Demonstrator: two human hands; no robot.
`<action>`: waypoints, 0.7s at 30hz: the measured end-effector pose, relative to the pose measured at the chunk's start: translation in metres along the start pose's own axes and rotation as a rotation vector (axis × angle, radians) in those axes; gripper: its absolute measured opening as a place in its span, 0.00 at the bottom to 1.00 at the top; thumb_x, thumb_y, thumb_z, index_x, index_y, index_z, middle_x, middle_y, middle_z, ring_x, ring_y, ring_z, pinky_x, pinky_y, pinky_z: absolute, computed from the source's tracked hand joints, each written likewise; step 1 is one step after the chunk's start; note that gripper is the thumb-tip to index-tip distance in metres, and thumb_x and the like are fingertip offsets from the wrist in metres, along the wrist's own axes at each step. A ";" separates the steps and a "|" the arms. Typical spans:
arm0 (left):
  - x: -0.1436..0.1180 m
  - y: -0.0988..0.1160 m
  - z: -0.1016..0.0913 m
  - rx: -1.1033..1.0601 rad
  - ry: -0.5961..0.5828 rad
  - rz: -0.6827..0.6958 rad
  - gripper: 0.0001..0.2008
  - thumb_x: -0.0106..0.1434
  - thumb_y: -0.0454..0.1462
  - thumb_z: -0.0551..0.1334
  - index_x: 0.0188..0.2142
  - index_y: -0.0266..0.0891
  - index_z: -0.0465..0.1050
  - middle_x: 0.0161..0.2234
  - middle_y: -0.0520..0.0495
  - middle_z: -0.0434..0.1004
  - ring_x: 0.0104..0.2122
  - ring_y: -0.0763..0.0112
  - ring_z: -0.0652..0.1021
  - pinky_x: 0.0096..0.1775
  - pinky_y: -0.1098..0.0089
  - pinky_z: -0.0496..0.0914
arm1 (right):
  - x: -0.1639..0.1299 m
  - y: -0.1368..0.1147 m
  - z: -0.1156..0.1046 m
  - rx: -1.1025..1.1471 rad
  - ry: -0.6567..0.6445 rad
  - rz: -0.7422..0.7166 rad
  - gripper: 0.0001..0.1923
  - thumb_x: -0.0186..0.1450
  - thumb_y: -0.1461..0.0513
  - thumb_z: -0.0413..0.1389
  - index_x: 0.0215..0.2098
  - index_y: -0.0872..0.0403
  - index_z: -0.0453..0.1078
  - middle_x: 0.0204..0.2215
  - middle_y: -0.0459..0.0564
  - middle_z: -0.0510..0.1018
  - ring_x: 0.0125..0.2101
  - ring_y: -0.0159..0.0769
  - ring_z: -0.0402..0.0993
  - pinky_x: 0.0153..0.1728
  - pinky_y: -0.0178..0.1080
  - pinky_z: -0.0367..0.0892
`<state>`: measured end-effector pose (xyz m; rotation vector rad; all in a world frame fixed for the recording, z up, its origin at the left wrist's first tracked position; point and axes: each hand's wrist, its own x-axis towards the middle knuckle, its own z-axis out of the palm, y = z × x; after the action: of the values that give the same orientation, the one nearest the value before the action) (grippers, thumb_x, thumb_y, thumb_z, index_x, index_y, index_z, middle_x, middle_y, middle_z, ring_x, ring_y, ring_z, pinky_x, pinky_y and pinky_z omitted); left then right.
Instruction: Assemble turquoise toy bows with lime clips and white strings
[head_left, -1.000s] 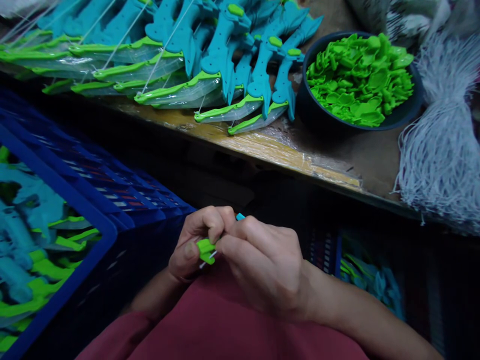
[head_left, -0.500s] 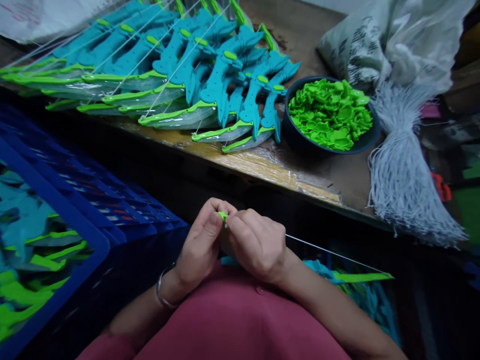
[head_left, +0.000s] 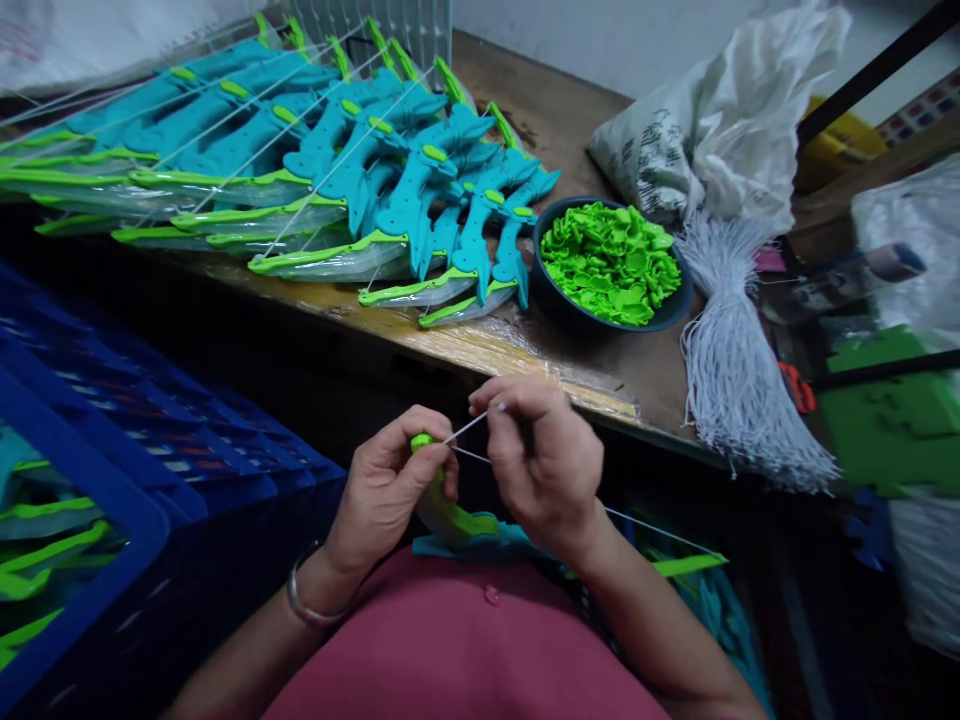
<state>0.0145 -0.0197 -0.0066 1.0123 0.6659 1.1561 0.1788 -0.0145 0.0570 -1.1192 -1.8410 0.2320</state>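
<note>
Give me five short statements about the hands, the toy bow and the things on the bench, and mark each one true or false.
1. The left hand grips the green tip of a toy bow that lies across the lap. True.
2. The right hand pinches a white string that runs to that green tip. True.
3. The dark bowl on the bench holds blue parts. False: it is filled with small green parts.
4. The bundle of white strings lies left of the bowl. False: it lies to the bowl's right, by a white bag.
5. Teal and green bows lie fanned out in a row on the wooden bench. True.
</note>
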 end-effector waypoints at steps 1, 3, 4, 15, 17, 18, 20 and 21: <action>0.000 0.000 -0.001 0.018 0.029 -0.001 0.03 0.73 0.35 0.61 0.41 0.43 0.75 0.38 0.51 0.70 0.27 0.76 0.76 0.30 0.73 0.71 | -0.004 0.000 0.002 -0.036 -0.051 -0.040 0.04 0.75 0.67 0.51 0.45 0.52 0.64 0.41 0.52 0.80 0.41 0.34 0.80 0.41 0.36 0.76; -0.001 -0.001 -0.002 0.068 0.092 0.017 0.05 0.73 0.35 0.62 0.38 0.42 0.75 0.36 0.51 0.71 0.30 0.76 0.75 0.34 0.75 0.70 | -0.013 -0.002 0.006 -0.096 -0.133 -0.125 0.03 0.75 0.67 0.51 0.44 0.54 0.66 0.45 0.56 0.81 0.46 0.38 0.80 0.43 0.38 0.76; -0.002 -0.001 -0.002 0.093 0.118 0.028 0.05 0.73 0.36 0.62 0.38 0.42 0.76 0.37 0.51 0.72 0.33 0.76 0.75 0.36 0.75 0.70 | -0.015 -0.004 0.007 -0.110 -0.162 -0.153 0.04 0.75 0.67 0.51 0.44 0.55 0.67 0.46 0.58 0.81 0.47 0.40 0.79 0.44 0.40 0.76; -0.006 0.002 -0.002 0.034 0.045 0.023 0.06 0.72 0.37 0.62 0.39 0.42 0.78 0.38 0.49 0.71 0.27 0.75 0.75 0.30 0.73 0.71 | -0.018 -0.007 0.009 0.339 -0.187 0.316 0.02 0.74 0.65 0.57 0.41 0.55 0.72 0.33 0.46 0.75 0.33 0.29 0.73 0.36 0.33 0.71; -0.005 0.003 -0.002 0.017 0.040 0.032 0.05 0.71 0.37 0.63 0.39 0.41 0.79 0.37 0.49 0.71 0.27 0.75 0.75 0.30 0.74 0.72 | -0.020 -0.006 0.012 0.348 -0.174 0.362 0.05 0.73 0.65 0.58 0.37 0.55 0.71 0.31 0.44 0.74 0.31 0.29 0.72 0.34 0.33 0.69; -0.004 0.003 -0.001 0.006 0.048 0.029 0.05 0.71 0.37 0.64 0.39 0.41 0.79 0.36 0.50 0.71 0.27 0.75 0.75 0.30 0.75 0.72 | -0.020 -0.006 0.013 0.336 -0.158 0.365 0.06 0.73 0.65 0.58 0.36 0.55 0.71 0.30 0.44 0.74 0.30 0.28 0.72 0.33 0.33 0.68; -0.002 0.004 0.000 -0.016 0.083 0.008 0.03 0.69 0.37 0.66 0.37 0.42 0.79 0.35 0.51 0.72 0.26 0.77 0.75 0.28 0.76 0.72 | -0.021 -0.006 0.016 0.303 -0.130 0.339 0.07 0.73 0.66 0.58 0.34 0.56 0.69 0.29 0.43 0.73 0.30 0.28 0.71 0.32 0.32 0.66; -0.002 0.005 0.001 -0.027 0.102 -0.003 0.03 0.68 0.37 0.67 0.37 0.42 0.79 0.35 0.51 0.72 0.26 0.78 0.75 0.27 0.77 0.72 | -0.021 -0.006 0.017 0.286 -0.121 0.316 0.07 0.73 0.66 0.58 0.34 0.56 0.69 0.29 0.43 0.72 0.29 0.28 0.70 0.32 0.32 0.66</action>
<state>0.0132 -0.0213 -0.0020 0.9336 0.7309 1.2170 0.1644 -0.0294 0.0379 -1.2068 -1.6612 0.7364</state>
